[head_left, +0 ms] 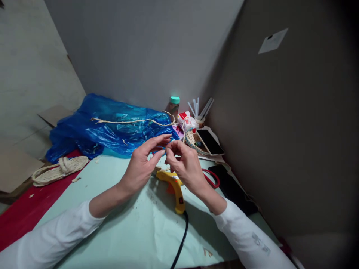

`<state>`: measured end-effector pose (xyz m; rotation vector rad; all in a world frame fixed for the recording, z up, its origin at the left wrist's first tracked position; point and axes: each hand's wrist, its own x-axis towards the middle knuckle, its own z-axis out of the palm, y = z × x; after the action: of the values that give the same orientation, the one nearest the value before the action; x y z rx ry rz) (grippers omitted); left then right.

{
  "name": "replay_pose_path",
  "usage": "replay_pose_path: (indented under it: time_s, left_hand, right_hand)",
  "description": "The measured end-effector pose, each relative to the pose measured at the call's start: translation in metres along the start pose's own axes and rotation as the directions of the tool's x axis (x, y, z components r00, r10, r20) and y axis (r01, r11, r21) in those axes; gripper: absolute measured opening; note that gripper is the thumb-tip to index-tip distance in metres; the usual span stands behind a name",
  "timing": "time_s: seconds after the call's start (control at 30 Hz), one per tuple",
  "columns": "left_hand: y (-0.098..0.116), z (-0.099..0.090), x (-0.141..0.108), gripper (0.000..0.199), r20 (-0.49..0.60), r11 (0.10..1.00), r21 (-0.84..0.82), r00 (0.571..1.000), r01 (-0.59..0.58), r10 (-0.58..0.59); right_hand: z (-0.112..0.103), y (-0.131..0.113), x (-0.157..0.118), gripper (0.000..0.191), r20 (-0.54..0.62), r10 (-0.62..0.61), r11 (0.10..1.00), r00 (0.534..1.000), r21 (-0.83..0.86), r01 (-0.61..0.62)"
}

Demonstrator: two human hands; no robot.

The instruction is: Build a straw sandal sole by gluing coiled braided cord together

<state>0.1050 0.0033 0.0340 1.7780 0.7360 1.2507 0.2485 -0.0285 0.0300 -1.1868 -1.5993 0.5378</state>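
Observation:
My two hands meet above the table's middle. My left hand (146,158) has its fingers stretched out and its thumb apart, with nothing visible between them. Close beside it, my right hand (183,160) is closed in a pinch; what its fingertips hold, if anything, is too small to make out. Under the hands lies a yellow glue gun (177,188), its black cable running toward me. Behind them a twisted straw cord (134,121) stretches across a blue plastic bag (112,112), its right end bending down behind my right hand.
A woven straw slipper (61,170) lies at the left on red cloth (36,205). A phone (210,142) rests on a small woven basket (192,144). Behind stand a jar with a green lid (174,101) and several glue sticks (198,108). Red-handled scissors (214,179) lie right. Walls close the back and right.

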Motion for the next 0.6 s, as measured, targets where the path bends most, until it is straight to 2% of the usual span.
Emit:
replay_pose_path:
  time_s: [0.17, 0.23, 0.3, 0.33, 0.37, 0.4, 0.5, 0.6]
  left_hand:
    - [0.012, -0.008, -0.004, 0.042, 0.045, 0.998, 0.063, 0.999, -0.026, 0.023]
    - [0.013, -0.018, -0.003, 0.036, 0.002, 0.995, 0.095, 1.0, 0.0, 0.0]
    - [0.009, -0.03, 0.001, 0.035, -0.031, 0.98, 0.198, 0.999, 0.02, -0.014]
    - [0.004, -0.036, 0.004, 0.037, 0.006, 0.948, 0.317, 1.0, 0.027, -0.03]
    - [-0.001, -0.041, 0.006, 0.04, 0.097, 0.884, 0.467, 0.993, 0.02, -0.074]
    - [-0.008, -0.046, 0.008, 0.039, 0.159, 0.855, 0.518, 0.981, 0.015, -0.113]
    - [-0.027, -0.053, 0.009, 0.035, 0.317, 0.809, 0.588, 0.926, -0.023, -0.204]
    - [-0.04, -0.056, 0.006, 0.04, 0.401, 0.773, 0.632, 0.874, -0.047, -0.275]
  right_hand:
    - [-0.027, 0.016, 0.006, 0.014, -0.17, 0.078, 0.997, 0.982, -0.007, -0.081]
    - [-0.043, 0.019, 0.003, 0.015, -0.177, 0.122, 0.992, 0.977, -0.007, -0.126]
    - [-0.057, 0.017, -0.009, 0.015, -0.149, 0.158, 0.987, 0.976, -0.018, -0.162]
    - [-0.063, 0.015, -0.017, 0.017, -0.139, 0.177, 0.983, 0.974, -0.028, -0.182]
    - [-0.069, 0.012, -0.027, 0.02, -0.126, 0.199, 0.978, 0.972, -0.039, -0.205]
    - [-0.075, 0.01, -0.04, 0.027, -0.115, 0.222, 0.972, 0.968, -0.052, -0.229]
    - [-0.095, 0.009, -0.084, 0.04, -0.143, 0.282, 0.946, 0.949, -0.125, -0.3]
    - [-0.118, 0.015, -0.132, 0.052, -0.125, 0.351, 0.913, 0.928, -0.176, -0.369]
